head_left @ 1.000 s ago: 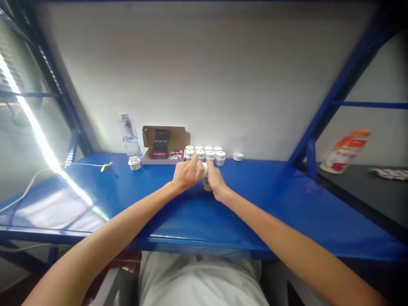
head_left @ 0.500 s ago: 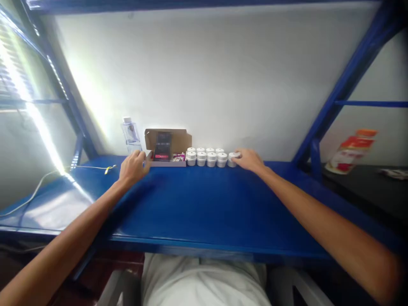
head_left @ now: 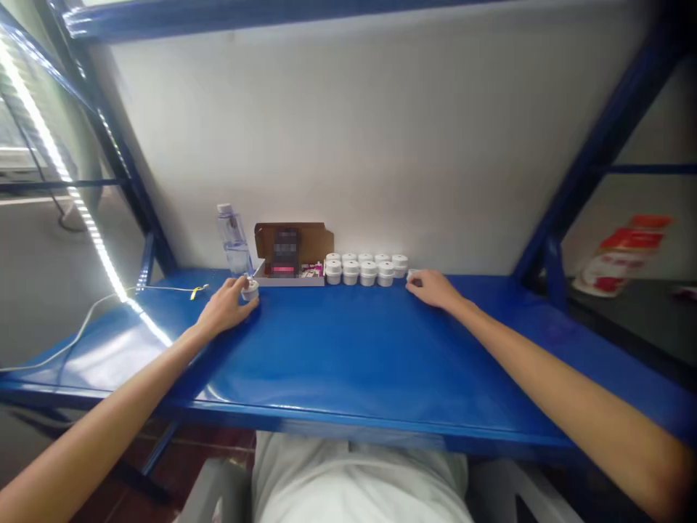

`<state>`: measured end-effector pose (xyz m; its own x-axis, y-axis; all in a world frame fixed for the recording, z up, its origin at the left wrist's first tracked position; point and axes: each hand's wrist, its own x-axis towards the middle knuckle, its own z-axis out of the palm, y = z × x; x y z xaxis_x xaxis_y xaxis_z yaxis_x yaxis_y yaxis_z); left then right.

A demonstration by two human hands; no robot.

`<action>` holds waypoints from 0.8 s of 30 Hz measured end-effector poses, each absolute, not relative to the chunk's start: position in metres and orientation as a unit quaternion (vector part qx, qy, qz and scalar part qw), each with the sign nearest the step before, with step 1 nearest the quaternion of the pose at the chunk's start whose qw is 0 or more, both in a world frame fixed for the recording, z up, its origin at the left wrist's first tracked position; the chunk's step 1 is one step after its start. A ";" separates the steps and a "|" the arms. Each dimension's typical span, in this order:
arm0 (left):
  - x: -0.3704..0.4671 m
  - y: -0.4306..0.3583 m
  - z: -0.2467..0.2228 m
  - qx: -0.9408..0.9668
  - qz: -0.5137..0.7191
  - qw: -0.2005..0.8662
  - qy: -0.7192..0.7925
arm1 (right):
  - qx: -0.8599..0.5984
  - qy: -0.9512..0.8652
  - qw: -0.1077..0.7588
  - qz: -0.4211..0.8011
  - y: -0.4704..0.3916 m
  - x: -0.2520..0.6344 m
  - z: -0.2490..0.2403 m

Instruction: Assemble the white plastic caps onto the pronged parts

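Note:
My left hand [head_left: 227, 305] is near the left end of the table, its fingers and thumb around a small white round piece [head_left: 250, 290] with a dark mark on top. Beside that hand stands a clear water bottle [head_left: 235, 243]. My right hand [head_left: 434, 288] rests low over the tabletop with its fingers curled together. A bit of a white object [head_left: 412, 274] shows at those fingertips, mostly hidden by them. Just left of it stand several white round lidded pieces [head_left: 368, 273] in two rows against the wall.
An open cardboard box [head_left: 316, 240] holding a dark packet and small pink items stands between the bottle and the rows. A white cable [head_left: 90, 316] with a yellow tag lies left on the blue table [head_left: 337, 349]. A red-and-white bottle [head_left: 624, 258] is at far right.
The white piece by my right hand now stands at the right end of the back row, and that hand is lower and off it. My left hand has come down with its white piece.

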<state>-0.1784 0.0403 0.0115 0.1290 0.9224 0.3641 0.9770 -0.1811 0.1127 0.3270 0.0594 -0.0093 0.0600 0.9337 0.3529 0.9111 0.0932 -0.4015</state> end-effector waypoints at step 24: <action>0.007 0.048 -0.014 -0.837 -0.313 -0.312 -0.323 | -0.431 -0.698 0.484 0.304 0.030 0.216 -0.010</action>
